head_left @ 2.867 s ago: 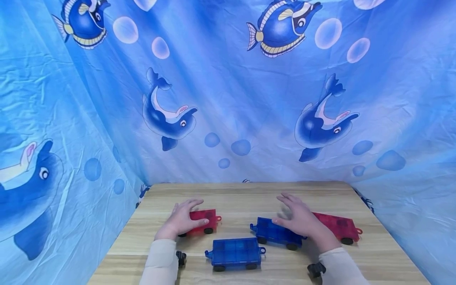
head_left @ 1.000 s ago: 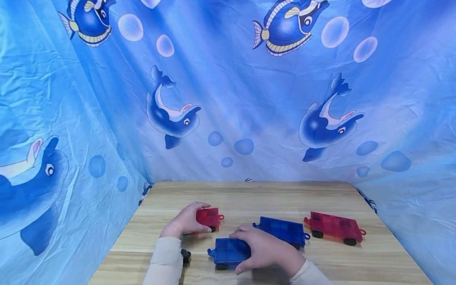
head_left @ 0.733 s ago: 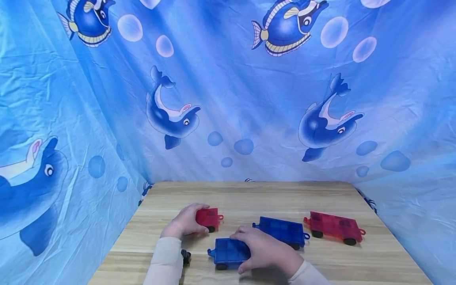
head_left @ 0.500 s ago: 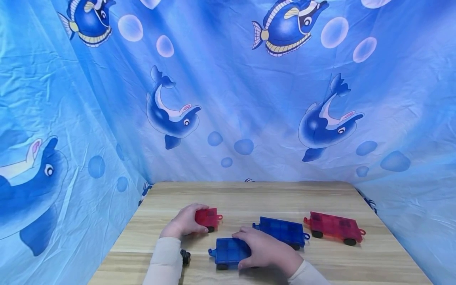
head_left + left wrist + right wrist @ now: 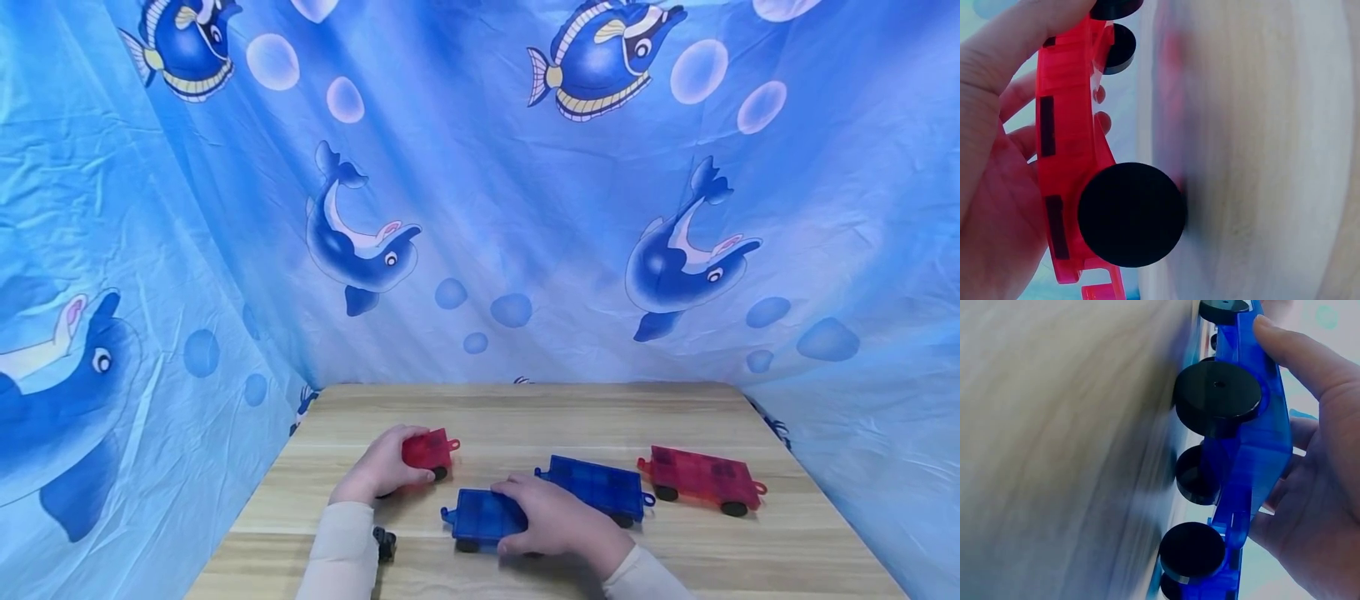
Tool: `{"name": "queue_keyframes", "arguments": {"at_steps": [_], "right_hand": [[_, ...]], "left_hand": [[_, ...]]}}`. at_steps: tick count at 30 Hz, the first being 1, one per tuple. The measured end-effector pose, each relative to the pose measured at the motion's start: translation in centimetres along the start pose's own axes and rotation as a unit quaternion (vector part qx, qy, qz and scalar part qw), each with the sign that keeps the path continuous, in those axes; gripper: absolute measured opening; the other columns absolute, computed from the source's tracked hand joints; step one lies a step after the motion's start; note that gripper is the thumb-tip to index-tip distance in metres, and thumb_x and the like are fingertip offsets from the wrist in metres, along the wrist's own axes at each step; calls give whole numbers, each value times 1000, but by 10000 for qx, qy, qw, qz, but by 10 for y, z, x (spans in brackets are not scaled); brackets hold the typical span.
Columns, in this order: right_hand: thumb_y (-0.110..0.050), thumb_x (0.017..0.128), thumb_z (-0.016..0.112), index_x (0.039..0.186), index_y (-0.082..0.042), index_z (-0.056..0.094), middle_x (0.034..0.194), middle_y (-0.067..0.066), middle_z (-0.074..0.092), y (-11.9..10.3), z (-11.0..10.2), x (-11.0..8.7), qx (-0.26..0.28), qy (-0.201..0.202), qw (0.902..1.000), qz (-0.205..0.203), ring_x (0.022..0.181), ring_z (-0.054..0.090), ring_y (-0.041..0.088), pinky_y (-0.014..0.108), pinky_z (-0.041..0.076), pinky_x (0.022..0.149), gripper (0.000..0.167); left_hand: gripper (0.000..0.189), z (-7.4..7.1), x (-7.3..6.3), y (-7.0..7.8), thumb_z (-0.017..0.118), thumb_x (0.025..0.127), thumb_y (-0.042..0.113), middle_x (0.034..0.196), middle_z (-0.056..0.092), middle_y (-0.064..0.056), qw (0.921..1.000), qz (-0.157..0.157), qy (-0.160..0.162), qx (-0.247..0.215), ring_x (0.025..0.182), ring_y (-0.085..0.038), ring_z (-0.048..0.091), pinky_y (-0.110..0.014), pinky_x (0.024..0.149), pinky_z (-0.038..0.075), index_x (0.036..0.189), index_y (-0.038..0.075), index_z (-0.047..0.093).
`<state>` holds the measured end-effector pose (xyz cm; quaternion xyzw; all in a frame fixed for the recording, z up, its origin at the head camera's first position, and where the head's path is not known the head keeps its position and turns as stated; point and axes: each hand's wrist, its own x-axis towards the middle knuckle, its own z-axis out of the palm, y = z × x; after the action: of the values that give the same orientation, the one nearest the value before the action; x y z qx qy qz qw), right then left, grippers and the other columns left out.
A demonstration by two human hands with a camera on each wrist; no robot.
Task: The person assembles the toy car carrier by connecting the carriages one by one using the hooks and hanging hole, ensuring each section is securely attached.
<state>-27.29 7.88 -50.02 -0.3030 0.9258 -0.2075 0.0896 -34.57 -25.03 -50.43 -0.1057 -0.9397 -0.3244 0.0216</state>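
Observation:
In the head view, my left hand (image 5: 381,465) grips a red see-through toy train car (image 5: 426,450) from its left end, hook loop pointing right and angled upward. The left wrist view shows the thumb along one side of that red car (image 5: 1066,125), fingertips at the other, black wheels facing the table. My right hand (image 5: 555,518) grips the right part of a blue toy train car (image 5: 480,517); its hooked left end stays visible. In the right wrist view, thumb and fingers span the blue car (image 5: 1266,431), wheels near the tabletop.
A second blue car (image 5: 600,482) stands just behind my right hand. Farther right is another red car (image 5: 701,477), its hook close to that blue car's loop. The wooden table (image 5: 525,408) ends at a blue sea-pattern cloth (image 5: 480,250).
My right hand has come from above the rear blue car to the front one, and has lately shifted it slightly away. My left hand closed around its red car, now shifted left and turned.

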Motion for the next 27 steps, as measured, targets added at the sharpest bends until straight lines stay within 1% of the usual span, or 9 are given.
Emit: {"name": "queue_keyframes", "arguments": {"at_steps": [5,11,15,18,21,24,27], "right_hand": [[-73,81,77,153,-33,54,154,1,54,1,0,3,-18,83,9999,150,137,55,28,59,47,108,85],[-73,82,76,152,-32,55,148,-2,57,6,-2,6,-208,212,9994,167,131,58,23,55,50,106,84],[-72,83,76,152,-27,55,145,-2,59,10,-2,8,-244,294,9992,124,129,59,22,53,51,106,85],[-71,83,76,152,-25,56,145,0,59,11,-2,9,-211,333,9991,165,128,59,23,54,51,105,85],[-70,83,78,152,-24,56,148,4,57,11,-4,9,-179,342,9989,256,131,59,28,56,50,106,85],[-70,83,78,152,-23,56,152,7,55,12,-5,10,-187,363,9987,306,134,57,32,58,49,106,86],[-69,83,78,152,-21,56,152,9,55,14,-5,13,-213,402,9985,307,135,56,32,57,49,107,87]], "left_hand": [[80,-2,-2,1,99,71,32,130,63,-4,9997,-81,242,-9,115,-29,61,-50,88,60,142,21,64],[82,-2,-3,-1,100,71,33,134,63,-5,9988,25,474,-98,118,-30,60,-49,90,60,142,19,63],[79,-2,-5,-4,100,71,32,134,63,-3,9982,-12,604,-52,117,-29,60,-48,90,59,141,21,63],[79,-2,-6,-7,99,72,33,133,63,-3,9977,-44,677,-50,117,-28,59,-48,89,59,140,20,63],[79,-3,-9,-8,99,72,35,131,63,-4,9974,-39,718,-23,116,-29,58,-48,87,59,140,20,62],[80,-3,-14,-7,98,72,36,130,62,-5,9970,-11,770,110,116,-28,57,-48,85,60,141,21,62],[80,-3,-19,-6,98,72,36,131,63,-4,9964,27,823,205,117,-28,56,-49,86,60,141,21,62]]}}
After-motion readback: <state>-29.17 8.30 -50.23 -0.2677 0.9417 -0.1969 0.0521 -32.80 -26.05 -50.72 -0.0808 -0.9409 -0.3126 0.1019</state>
